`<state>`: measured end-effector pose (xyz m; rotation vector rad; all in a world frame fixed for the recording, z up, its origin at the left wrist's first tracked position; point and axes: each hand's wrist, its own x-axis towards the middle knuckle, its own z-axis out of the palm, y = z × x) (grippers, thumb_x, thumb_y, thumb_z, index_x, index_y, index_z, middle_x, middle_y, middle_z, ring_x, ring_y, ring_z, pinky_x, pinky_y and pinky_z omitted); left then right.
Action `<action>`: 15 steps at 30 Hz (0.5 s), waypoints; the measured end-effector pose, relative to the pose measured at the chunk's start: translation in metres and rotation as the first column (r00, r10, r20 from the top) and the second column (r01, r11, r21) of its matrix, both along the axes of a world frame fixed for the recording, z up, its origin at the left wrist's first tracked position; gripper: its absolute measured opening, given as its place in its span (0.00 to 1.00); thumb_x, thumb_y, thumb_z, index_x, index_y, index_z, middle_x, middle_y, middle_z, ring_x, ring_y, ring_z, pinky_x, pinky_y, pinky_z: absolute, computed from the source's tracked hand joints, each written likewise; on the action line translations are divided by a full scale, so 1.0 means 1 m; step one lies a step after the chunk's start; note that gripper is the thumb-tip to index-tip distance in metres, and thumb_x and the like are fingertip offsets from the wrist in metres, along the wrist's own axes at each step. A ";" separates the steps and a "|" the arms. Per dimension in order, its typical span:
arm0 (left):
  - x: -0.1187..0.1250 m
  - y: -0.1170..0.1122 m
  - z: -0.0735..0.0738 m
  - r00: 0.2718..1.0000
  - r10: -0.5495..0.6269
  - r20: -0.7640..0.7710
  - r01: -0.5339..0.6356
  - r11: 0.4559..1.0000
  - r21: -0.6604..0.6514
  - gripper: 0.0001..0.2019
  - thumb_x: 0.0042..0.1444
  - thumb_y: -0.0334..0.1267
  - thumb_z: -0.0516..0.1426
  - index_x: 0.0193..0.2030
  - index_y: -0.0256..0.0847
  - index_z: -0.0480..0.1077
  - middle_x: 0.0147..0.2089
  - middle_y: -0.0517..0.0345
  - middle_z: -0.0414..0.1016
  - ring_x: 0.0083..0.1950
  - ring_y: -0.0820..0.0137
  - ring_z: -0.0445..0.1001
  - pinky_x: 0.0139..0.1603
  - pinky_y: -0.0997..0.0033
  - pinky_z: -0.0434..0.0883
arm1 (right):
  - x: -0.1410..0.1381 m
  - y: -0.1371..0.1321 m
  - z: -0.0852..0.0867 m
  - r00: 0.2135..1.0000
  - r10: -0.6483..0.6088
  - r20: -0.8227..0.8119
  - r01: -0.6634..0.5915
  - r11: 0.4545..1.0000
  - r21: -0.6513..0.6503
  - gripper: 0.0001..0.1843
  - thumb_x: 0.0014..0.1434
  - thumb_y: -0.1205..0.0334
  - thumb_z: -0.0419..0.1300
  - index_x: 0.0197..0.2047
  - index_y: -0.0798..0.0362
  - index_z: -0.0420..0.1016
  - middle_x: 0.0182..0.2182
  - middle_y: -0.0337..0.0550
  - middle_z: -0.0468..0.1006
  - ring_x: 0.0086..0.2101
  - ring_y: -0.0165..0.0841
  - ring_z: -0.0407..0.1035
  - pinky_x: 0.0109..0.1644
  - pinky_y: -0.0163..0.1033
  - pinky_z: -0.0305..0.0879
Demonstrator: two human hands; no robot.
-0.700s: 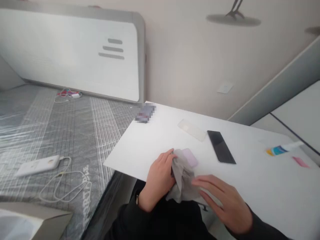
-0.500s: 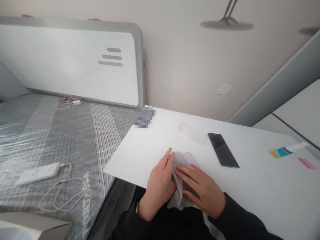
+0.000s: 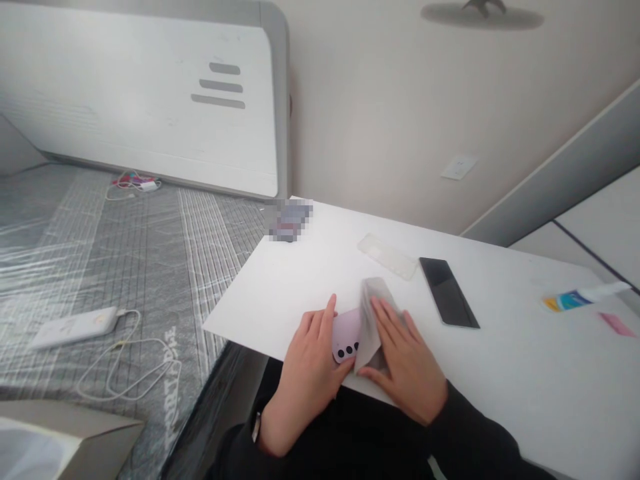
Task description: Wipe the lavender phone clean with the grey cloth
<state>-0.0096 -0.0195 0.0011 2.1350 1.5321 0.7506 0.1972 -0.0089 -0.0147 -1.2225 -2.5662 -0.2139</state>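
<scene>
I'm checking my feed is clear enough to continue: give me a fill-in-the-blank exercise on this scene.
1. The left hand holds a lilac ____ with black camera lenses.
2. The right hand presses on a grey ____.
3. The tabletop under the clear phone case is ____ in colour.
4. The power outlet is mounted on the ____.

Missing words: phone; cloth; white; wall.

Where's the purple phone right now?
Low centre in the head view, the purple phone is against the left hand, partly covered by the gray cloth under the right hand.

White power bank point(image 3: 75, 328), cable point(image 3: 119, 345) on grey bed point(image 3: 135, 260).
</scene>
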 end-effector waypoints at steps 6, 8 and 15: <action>0.001 -0.007 -0.011 0.995 0.074 -0.071 -0.066 0.991 0.113 0.45 0.53 0.27 0.59 0.75 0.36 0.44 0.60 0.45 0.73 0.56 0.55 0.71 0.59 0.52 0.73 | -0.006 -0.004 0.000 0.997 0.068 -0.024 -0.070 0.990 -0.122 0.55 0.66 0.26 0.42 0.78 0.62 0.42 0.70 0.62 0.61 0.68 0.51 0.58 0.69 0.62 0.56; 0.002 -0.008 -0.012 0.992 0.098 -0.074 -0.088 0.987 0.133 0.44 0.54 0.31 0.62 0.75 0.36 0.46 0.59 0.46 0.74 0.55 0.54 0.72 0.57 0.53 0.74 | -0.002 -0.002 -0.002 0.992 -0.117 -0.047 0.117 0.993 -0.017 0.54 0.67 0.28 0.43 0.78 0.65 0.41 0.69 0.65 0.62 0.67 0.57 0.58 0.66 0.65 0.57; 0.002 -0.010 -0.012 0.988 0.131 -0.077 -0.115 0.977 0.181 0.48 0.53 0.35 0.65 0.76 0.37 0.44 0.58 0.44 0.74 0.52 0.55 0.72 0.55 0.54 0.73 | -0.002 -0.007 0.000 0.999 -0.021 -0.035 0.017 0.995 -0.101 0.51 0.67 0.27 0.42 0.76 0.60 0.51 0.69 0.61 0.63 0.68 0.52 0.59 0.68 0.60 0.59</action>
